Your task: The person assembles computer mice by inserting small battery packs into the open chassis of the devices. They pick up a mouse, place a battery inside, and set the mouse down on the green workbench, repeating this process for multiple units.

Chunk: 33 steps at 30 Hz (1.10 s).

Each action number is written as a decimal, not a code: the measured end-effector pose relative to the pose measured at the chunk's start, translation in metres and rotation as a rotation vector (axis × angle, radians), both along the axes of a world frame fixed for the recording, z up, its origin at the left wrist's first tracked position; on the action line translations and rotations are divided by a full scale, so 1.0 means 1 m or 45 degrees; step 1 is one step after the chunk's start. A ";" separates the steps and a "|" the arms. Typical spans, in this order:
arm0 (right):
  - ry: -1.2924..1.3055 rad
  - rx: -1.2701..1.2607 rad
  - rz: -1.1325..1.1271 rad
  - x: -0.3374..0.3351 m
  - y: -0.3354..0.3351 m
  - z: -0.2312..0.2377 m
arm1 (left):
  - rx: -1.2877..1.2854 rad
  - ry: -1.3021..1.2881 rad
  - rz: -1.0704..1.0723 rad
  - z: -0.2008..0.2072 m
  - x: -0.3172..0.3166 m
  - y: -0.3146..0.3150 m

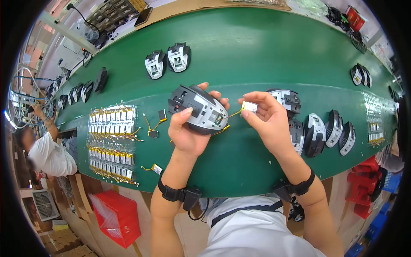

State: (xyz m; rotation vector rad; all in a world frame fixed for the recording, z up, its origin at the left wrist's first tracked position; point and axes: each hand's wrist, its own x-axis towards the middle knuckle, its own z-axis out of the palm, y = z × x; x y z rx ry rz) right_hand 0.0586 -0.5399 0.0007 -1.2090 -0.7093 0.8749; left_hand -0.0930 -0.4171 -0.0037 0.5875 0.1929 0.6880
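Observation:
My left hand [186, 136] is wrapped round a partly assembled computer mouse [205, 110], black with a pale grey inner cover, tilted above the table. In my right hand [270, 122], a small silver battery [250, 106] with a yellow end is pinched between thumb and fingers. A thin wire runs from the battery to the opening at the mouse's near right end; whether it is plugged in there I cannot tell. Below that opening, a bit of yellow [225, 128] shows, mostly hidden by the mouse. Loose batteries [162, 115] lie left of my left hand, another [157, 169] near the table edge.
Clear plastic trays of wired batteries [112, 128] lie on the green table [239, 47] at left. Several similar mice [316, 135] stand right of my right hand, two more [178, 57] farther back. A person [51, 152] works at far left. Red crates [124, 216] are below.

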 end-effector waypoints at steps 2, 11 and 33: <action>-0.022 0.102 -0.110 -0.005 0.000 0.007 | -0.009 0.017 0.003 0.001 0.001 -0.001; 0.630 0.017 0.319 -0.004 -0.003 0.001 | 0.049 0.073 0.007 0.001 0.003 -0.004; -1.420 0.197 -0.157 -0.022 -0.003 -0.001 | -0.164 0.129 0.028 -0.007 0.003 -0.009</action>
